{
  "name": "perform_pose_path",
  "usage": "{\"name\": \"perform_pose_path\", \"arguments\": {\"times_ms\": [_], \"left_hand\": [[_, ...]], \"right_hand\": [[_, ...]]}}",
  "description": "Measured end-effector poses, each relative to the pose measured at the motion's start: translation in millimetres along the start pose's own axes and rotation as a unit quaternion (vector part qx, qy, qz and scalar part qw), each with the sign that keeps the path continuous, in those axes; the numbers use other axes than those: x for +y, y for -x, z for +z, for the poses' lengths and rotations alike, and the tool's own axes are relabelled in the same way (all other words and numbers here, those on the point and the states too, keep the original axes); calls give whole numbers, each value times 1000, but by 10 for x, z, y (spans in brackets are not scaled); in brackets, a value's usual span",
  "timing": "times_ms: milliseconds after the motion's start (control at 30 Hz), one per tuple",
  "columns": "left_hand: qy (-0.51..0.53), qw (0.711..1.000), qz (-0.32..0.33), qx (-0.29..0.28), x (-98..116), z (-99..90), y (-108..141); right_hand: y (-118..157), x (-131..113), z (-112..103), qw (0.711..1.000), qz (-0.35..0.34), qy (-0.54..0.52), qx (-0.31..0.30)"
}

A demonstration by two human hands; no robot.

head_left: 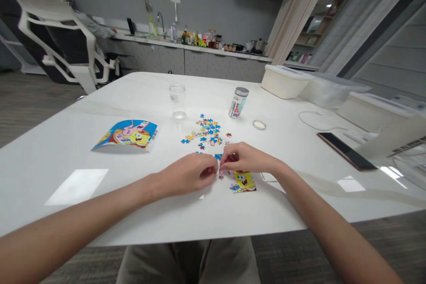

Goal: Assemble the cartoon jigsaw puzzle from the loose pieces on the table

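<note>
Both hands meet low over the white table, with fingertips almost touching. My left hand (195, 174) has its fingers curled in, and whatever they hold is hidden. My right hand (244, 156) is pinched at a small pinkish puzzle piece (221, 175), which shows just under its fingertips. Right beside it lies a joined section of puzzle (245, 181) with a yellow cartoon face, partly covered by my right hand. Beyond my hands, a loose heap of puzzle pieces (210, 129) spreads out, mostly blue and yellow. A curled picture sheet (131, 134) with the same cartoon lies to the left.
Past the pieces stand a clear jar (178, 102) and a printed jar with a silver lid (238, 103). A ring-shaped lid (259, 124) lies nearby. On the right are a phone (346, 151), a cable and plastic bins (285, 82). A person sits in a chair (66, 31) far left.
</note>
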State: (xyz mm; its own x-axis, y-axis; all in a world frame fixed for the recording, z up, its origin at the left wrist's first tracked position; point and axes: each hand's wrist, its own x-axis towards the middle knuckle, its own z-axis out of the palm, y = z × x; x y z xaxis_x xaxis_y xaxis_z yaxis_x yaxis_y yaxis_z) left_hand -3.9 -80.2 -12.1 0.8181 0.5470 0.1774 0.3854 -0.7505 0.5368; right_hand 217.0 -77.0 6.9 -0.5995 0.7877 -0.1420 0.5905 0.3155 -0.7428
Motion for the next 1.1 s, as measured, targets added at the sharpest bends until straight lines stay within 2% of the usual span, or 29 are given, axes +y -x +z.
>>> {"name": "perform_pose_path", "arguments": {"times_ms": [67,167,367,533,700,867,1100], "left_hand": [[-91,994,65,-16,1,17,29],[-169,978,120,-31,-3,17,42],[-226,958,172,-28,11,-85,30],[-256,940,217,-54,-1,-143,57],[-213,949,227,-45,-14,-110,64],[-198,949,231,-84,2,-117,74],[-241,946,206,-62,103,-82,105]], "right_hand": [[-5,0,6,1000,-13,18,2],[-11,3,25,1000,-22,22,2],[-6,13,34,998,-40,36,-10],[5,15,-3,995,-86,50,-9],[32,-15,-61,997,-63,30,46],[33,-5,-88,993,-26,36,108],[-12,40,-51,990,23,46,129]]}}
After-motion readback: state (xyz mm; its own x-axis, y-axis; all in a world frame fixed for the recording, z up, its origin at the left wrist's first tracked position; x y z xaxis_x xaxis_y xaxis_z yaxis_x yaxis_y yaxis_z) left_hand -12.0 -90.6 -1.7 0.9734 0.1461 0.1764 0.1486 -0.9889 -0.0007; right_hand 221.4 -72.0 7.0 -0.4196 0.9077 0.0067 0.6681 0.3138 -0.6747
